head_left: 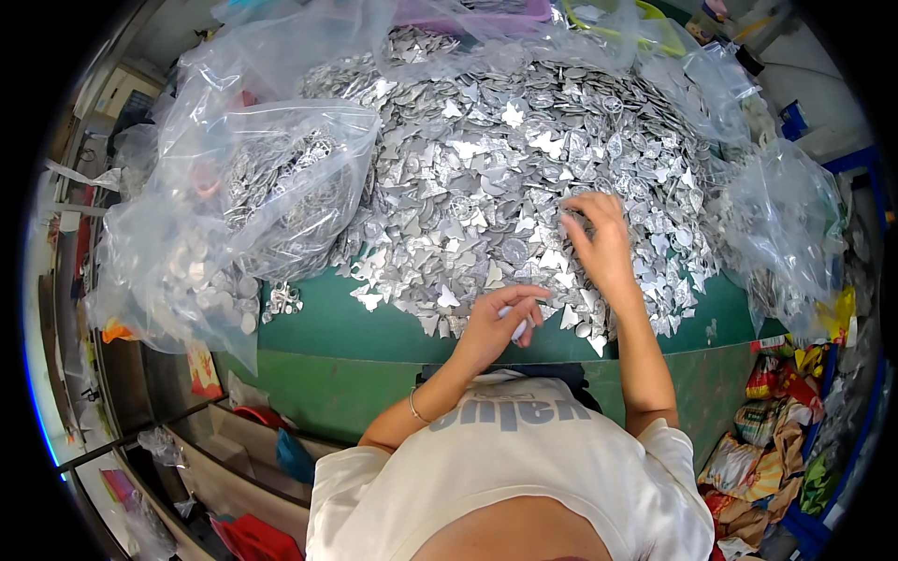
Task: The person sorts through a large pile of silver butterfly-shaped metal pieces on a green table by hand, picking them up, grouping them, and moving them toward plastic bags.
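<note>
A big heap of small flat silver metal pieces (505,168) covers the green table (327,332). My right hand (599,245) rests on the heap's near right side, fingers bent onto the pieces there. My left hand (500,318) is at the heap's near edge, fingers curled around a small silver piece (519,327). A thin bracelet sits on my left wrist.
Clear plastic bags (253,187) holding more metal pieces lie at the left, another clear bag (786,224) at the right. A few loose pieces (282,299) sit apart on the green surface. Colourful packets (776,439) are piled at the lower right; shelves stand at the lower left.
</note>
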Action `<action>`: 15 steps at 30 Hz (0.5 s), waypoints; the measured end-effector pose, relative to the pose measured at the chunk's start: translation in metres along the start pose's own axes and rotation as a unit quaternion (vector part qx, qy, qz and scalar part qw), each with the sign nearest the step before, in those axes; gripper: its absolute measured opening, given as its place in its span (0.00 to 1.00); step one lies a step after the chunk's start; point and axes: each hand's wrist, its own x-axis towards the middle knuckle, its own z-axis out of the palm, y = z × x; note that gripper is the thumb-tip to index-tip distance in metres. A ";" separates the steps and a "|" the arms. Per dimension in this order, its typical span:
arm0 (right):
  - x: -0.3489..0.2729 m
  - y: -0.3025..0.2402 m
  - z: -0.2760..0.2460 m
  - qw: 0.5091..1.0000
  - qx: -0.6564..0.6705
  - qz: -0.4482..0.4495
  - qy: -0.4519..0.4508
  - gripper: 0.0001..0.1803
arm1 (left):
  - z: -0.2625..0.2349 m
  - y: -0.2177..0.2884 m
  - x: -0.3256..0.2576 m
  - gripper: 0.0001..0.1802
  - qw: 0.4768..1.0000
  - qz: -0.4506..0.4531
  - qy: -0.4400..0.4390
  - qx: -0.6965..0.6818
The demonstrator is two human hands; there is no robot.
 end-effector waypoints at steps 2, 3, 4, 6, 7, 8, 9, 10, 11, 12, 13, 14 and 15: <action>0.000 -0.004 0.002 0.997 -0.061 -0.007 -0.037 0.20 | -0.005 0.006 0.008 0.10 0.882 0.209 0.137 0.398; -0.002 -0.002 0.003 0.995 -0.088 -0.010 -0.044 0.22 | -0.007 0.011 0.015 0.11 0.849 0.221 0.149 0.456; -0.007 0.004 0.006 0.992 -0.115 -0.013 -0.050 0.24 | -0.007 0.016 0.022 0.12 0.812 0.233 0.158 0.511; -0.017 0.016 0.011 0.980 -0.175 -0.047 -0.087 0.28 | -0.005 0.019 0.037 0.14 0.768 0.183 0.162 0.592; -0.023 0.019 0.010 0.980 -0.167 -0.055 -0.097 0.28 | -0.006 0.020 0.040 0.13 0.759 0.174 0.162 0.606; -0.029 0.018 0.007 0.979 -0.159 -0.060 -0.108 0.28 | -0.006 0.020 0.042 0.13 0.752 0.163 0.160 0.619; -0.036 0.013 0.004 0.979 -0.152 -0.064 -0.120 0.28 | -0.006 0.019 0.044 0.12 0.744 0.151 0.157 0.632; -0.043 0.006 -0.003 0.981 -0.124 -0.047 -0.139 0.28 | -0.009 0.018 0.046 0.11 0.740 0.166 0.150 0.634; -0.047 0.003 -0.007 0.982 -0.113 -0.053 -0.143 0.27 | -0.014 0.017 0.048 0.10 0.736 0.182 0.142 0.637; -0.051 0.003 -0.011 0.982 -0.103 -0.059 -0.148 0.27 | -0.019 0.015 0.049 0.09 0.732 0.197 0.134 0.639; -0.054 0.002 -0.014 0.982 -0.092 -0.066 -0.153 0.27 | -0.025 0.013 0.049 0.08 0.781 0.220 0.138 0.568; -0.058 0.002 -0.017 0.982 -0.088 -0.083 -0.148 0.26 | -0.027 0.017 0.049 0.07 0.824 0.241 0.140 0.493; -0.059 0.009 -0.018 0.989 -0.044 -0.048 -0.130 0.26 | -0.027 0.022 0.049 0.07 0.861 0.260 0.141 0.414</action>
